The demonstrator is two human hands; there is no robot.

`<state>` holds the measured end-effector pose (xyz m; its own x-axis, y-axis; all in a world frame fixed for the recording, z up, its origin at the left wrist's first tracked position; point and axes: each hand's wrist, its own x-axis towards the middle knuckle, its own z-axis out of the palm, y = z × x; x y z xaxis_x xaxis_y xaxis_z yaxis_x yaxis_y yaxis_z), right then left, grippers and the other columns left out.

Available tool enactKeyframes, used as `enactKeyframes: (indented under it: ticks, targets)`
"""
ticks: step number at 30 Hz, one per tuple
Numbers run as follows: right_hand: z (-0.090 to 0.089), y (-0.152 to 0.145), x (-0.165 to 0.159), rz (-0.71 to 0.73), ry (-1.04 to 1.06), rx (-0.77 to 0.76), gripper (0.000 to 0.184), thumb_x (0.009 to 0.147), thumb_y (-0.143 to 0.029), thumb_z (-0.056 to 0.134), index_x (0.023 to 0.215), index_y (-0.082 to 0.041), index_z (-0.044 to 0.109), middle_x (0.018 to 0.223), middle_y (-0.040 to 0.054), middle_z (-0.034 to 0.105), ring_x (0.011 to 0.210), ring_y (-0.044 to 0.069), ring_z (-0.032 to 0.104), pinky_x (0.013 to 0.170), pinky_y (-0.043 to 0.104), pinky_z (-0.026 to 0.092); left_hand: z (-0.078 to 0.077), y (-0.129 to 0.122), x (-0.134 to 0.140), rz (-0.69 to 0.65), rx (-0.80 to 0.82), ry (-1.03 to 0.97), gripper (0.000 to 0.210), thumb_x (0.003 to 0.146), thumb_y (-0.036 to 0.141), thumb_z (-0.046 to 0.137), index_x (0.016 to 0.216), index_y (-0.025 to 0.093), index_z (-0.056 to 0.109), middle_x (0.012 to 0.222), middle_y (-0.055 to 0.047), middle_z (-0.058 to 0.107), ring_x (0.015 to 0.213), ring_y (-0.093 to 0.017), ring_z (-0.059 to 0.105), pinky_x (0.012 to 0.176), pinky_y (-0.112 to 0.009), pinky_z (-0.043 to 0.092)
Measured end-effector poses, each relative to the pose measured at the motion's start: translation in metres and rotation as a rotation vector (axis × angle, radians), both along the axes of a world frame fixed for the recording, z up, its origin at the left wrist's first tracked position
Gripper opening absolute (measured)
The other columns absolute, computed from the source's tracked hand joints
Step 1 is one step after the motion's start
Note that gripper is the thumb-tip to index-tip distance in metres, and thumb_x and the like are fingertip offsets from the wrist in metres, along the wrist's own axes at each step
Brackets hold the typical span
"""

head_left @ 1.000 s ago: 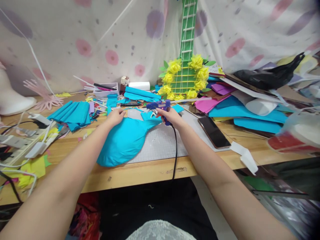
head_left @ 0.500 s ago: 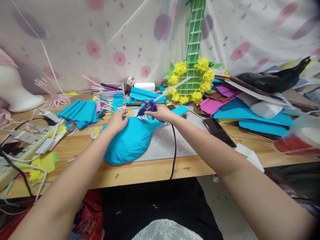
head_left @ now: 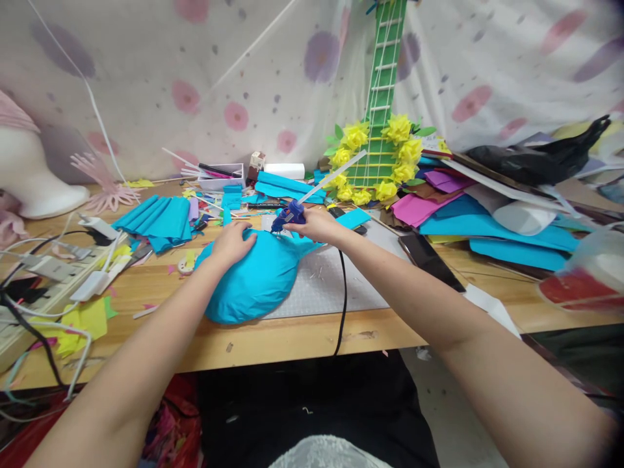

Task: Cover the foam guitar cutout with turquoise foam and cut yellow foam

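A rounded shape covered in blue crepe paper [head_left: 258, 283] lies on the bench, with a narrow neck running to the right. My left hand [head_left: 234, 244] rests on its upper left side, fingers stretched over the paper. My right hand [head_left: 312, 225] is closed round a blue glue gun [head_left: 291, 213], its nozzle pointing down and left at the far edge of the paper-covered shape. Whether the tip touches the paper, I cannot tell. A long white glue stick [head_left: 334, 177] sticks out of the back of the gun.
A green guitar-like piece with yellow paper flowers [head_left: 363, 192] stands behind. Folded blue paper [head_left: 158, 221] and a power strip [head_left: 58, 286] lie left. To the right are a phone [head_left: 431, 262], stacked paper [head_left: 497, 221] and a plastic cup [head_left: 580, 273]. The gun's black cord [head_left: 344, 305] hangs over the front edge.
The glue gun has tipped slightly, and its nozzle sits lower, closer to the blue paper. My left hand stays on the shape. The whole view has shifted a little.
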<state>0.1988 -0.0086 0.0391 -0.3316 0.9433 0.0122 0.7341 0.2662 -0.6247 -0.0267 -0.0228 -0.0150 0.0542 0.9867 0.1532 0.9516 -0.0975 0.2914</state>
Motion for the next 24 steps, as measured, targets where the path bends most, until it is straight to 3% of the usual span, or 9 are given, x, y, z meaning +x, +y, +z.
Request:
enactKeyframes:
  ticks: [9,16,24]
  targets:
    - [-0.003,0.005,-0.003,0.016,-0.083,0.081,0.030,0.076,-0.047,0.067,0.071,-0.018,0.063,0.054,0.0023,0.059,0.057,0.015,0.059,0.051,0.022,0.038,0.001,-0.001,0.003,0.009,-0.001,0.048,0.044,0.084,0.039,0.043,0.117,0.015,0.060,0.122,-0.012,0.060,0.119,-0.025,0.050,0.103,-0.036,0.037]
    - [-0.005,0.009,-0.007,0.004,-0.009,0.060,0.030,0.072,-0.048,0.071,0.071,-0.019,0.063,0.056,0.0032,0.060,0.059,0.016,0.060,0.053,0.023,0.039,0.002,-0.001,0.003,-0.002,-0.012,0.023,0.046,0.084,0.040,0.043,0.119,0.013,0.059,0.123,-0.013,0.060,0.119,-0.026,0.050,0.104,-0.036,0.037]
    - [-0.006,0.014,-0.015,0.035,-0.164,0.057,0.037,0.079,-0.055,0.061,0.077,-0.017,0.065,0.063,0.0056,0.065,0.064,0.018,0.063,0.057,0.023,0.040,0.002,-0.003,0.003,0.000,0.001,0.058,0.043,0.085,0.040,0.042,0.116,0.016,0.060,0.121,-0.011,0.060,0.118,-0.025,0.050,0.103,-0.036,0.037]
